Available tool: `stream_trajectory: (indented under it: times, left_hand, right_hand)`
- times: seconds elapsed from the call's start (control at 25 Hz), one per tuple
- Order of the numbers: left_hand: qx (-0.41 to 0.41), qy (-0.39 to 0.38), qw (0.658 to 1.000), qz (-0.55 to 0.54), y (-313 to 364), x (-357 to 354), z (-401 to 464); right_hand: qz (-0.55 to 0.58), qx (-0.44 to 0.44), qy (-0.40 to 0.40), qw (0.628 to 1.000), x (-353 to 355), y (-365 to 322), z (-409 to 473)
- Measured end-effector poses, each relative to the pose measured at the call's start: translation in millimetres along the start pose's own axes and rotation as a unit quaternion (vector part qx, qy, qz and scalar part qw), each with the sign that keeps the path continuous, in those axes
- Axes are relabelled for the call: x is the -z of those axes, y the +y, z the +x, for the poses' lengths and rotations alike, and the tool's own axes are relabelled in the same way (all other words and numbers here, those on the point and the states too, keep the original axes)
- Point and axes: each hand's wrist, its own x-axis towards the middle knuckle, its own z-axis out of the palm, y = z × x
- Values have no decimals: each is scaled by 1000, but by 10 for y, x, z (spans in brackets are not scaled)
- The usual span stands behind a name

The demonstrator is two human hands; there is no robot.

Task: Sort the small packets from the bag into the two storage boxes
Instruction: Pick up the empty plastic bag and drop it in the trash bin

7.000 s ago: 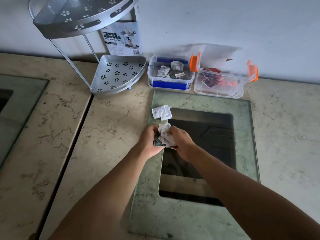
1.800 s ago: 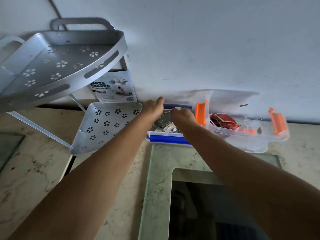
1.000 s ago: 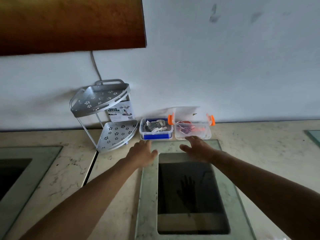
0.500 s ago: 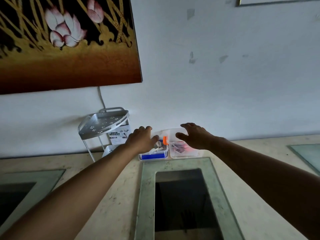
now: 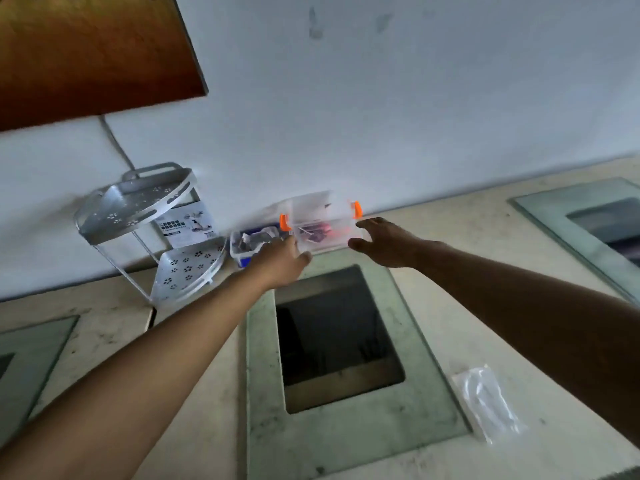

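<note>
Head view: two blurred boxes are seen at centre: blue-based box [image 5: 244,251] and orange-latched box [image 5: 325,233]. Left hand [image 5: 280,261]: fingers hidden, grip indeterminable. The right hand [image 5: 384,242] is spread wide at its end. One bag [image 5: 485,403] lies lower right.

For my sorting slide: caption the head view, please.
Left hand and right hand flank the orange-latched storage box, beside the blue-based box, plastic bag on countertop.

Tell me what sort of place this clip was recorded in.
Probably a home: a marble-look stone counter with glass-covered insets against a plain wall, a metal corner shelf rack, and a painting hung above.
</note>
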Motion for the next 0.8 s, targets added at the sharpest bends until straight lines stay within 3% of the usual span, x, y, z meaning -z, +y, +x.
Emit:
stream_trajectory:
  times: [0.2, 0.4, 0.6, 0.8]
  left_hand:
    - [-71, -122, 990, -15, 869, -1001, 117]
    - [-150, -263, 953, 7, 1817, -1990, -33]
    - [-185, -309, 932, 25, 2321, -2748, -271]
    - [-183, -264, 947, 20, 2473, -3080, -251]
  right_hand:
    - [36, -138, -31, 989, -434, 1074, -748]
    - [83, -300, -45, 949, -952, 2041, -1797]
    - [108, -387, -74, 913, -1481, 2346, -2387]
    - [125, -394, -45, 910, -1890, 2363, -2465]
